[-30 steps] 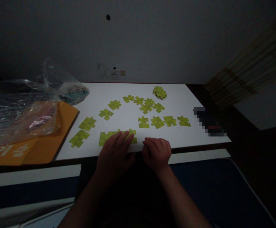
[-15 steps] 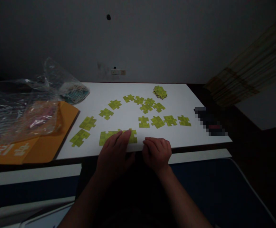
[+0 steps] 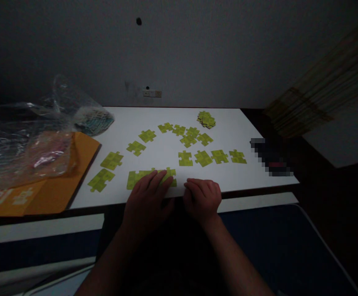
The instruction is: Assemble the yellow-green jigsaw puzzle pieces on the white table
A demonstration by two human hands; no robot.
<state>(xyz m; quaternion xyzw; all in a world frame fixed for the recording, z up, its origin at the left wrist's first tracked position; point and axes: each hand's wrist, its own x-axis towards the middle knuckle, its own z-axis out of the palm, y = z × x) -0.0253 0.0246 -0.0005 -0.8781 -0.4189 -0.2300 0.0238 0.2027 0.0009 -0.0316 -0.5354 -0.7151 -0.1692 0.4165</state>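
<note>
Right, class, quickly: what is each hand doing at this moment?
Left hand: open, fingers lying flat on the joined green puzzle pieces.
Right hand: fingers curled at the white board's near edge; whether it holds anything cannot be told.

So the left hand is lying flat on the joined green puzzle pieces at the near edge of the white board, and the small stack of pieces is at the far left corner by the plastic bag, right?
Not quite. The head view shows the small stack of pieces at the far right of the white board, away from the plastic bag. The rest holds: the left hand lies flat on the joined green puzzle pieces at the near edge.
</note>
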